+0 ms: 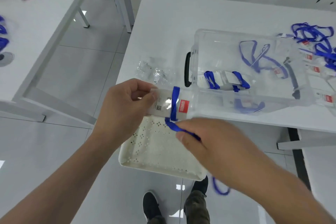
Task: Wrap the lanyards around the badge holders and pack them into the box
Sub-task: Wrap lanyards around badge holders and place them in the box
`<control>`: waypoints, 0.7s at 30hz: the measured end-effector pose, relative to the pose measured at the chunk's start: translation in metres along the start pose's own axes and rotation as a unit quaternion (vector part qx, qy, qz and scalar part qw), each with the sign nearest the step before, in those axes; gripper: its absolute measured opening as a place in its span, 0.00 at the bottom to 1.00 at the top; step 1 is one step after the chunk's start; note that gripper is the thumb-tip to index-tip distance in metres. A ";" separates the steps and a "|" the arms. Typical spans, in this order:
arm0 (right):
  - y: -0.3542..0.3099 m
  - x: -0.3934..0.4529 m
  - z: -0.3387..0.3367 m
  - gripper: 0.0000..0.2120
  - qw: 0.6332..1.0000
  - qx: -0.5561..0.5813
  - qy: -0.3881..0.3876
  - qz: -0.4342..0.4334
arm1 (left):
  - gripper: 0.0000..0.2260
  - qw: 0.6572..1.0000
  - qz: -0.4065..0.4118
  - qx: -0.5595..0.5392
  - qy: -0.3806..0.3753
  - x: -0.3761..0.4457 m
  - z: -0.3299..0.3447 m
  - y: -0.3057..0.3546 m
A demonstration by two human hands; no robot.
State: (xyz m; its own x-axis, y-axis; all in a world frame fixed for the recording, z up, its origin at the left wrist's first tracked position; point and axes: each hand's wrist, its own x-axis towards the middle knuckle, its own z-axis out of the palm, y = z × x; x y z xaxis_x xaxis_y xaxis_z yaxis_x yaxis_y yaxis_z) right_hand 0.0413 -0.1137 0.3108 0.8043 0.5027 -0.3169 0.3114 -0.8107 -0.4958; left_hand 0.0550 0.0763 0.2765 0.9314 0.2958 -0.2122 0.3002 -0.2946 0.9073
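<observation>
My left hand (123,109) pinches the left end of a clear badge holder (163,104) with a red label, held in the air before the table's near edge. A blue lanyard (175,103) runs once around its middle. My right hand (205,142) grips the lanyard's free length just below the holder; a loose loop dangles under my right forearm. The clear plastic box (203,42) with black handles stands on the white table, holding wrapped badge holders (225,80). Unwrapped badges with tangled blue lanyards (312,32) lie beyond the box at the right.
A cream perforated tray (156,152) sits below my hands, sticking out past the table's edge. Crumpled clear plastic wrap (154,71) lies left of the box. Another white table (45,14) stands to the left across a tiled floor gap. My shoes show below.
</observation>
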 end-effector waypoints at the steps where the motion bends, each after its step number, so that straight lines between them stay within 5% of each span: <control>1: 0.000 -0.001 -0.013 0.12 0.999 -0.030 0.034 -0.003 | 0.04 0.999 0.007 0.026 -0.017 -0.002 -0.001 0.002; 5: 0.014 0.010 -0.052 0.04 0.983 0.129 0.128 -0.019 | 0.03 0.988 -0.033 -0.002 -0.152 -0.008 -0.006 0.015; 8: 0.027 0.022 -0.061 0.01 0.940 0.326 0.095 0.002 | 0.03 0.953 -0.094 -0.160 -0.241 -0.010 -0.009 0.029; 11: 0.035 0.021 -0.050 0.06 0.890 0.447 0.079 0.037 | 0.03 0.926 -0.113 -0.270 -0.238 -0.011 -0.003 0.043; 14: 0.028 0.008 -0.029 0.13 0.894 0.431 0.090 0.080 | 0.03 0.921 -0.113 -0.324 -0.183 -0.007 0.010 0.054; 17: 0.012 -0.015 -0.019 0.10 0.930 0.364 0.026 0.035 | 0.04 0.954 -0.073 -0.276 -0.094 0.000 0.023 0.066; 19: 0.012 -0.029 -0.024 0.10 0.980 0.197 -0.014 -0.011 | 0.02 0.982 -0.027 -0.183 -0.040 0.005 0.031 0.073; 21: 0.017 -0.032 -0.042 0.12 0.997 0.065 0.029 -0.034 | 0.01 0.996 0.024 -0.087 -0.023 0.008 0.037 0.080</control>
State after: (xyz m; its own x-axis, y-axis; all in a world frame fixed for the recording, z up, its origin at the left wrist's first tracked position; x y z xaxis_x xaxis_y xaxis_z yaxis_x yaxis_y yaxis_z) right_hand 0.0420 -0.1566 0.3466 0.8120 0.5348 -0.2336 0.3018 -0.7274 -0.6163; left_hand 0.0945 0.0214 0.3339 0.9538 0.2410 -0.1792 0.2178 -0.1442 0.9653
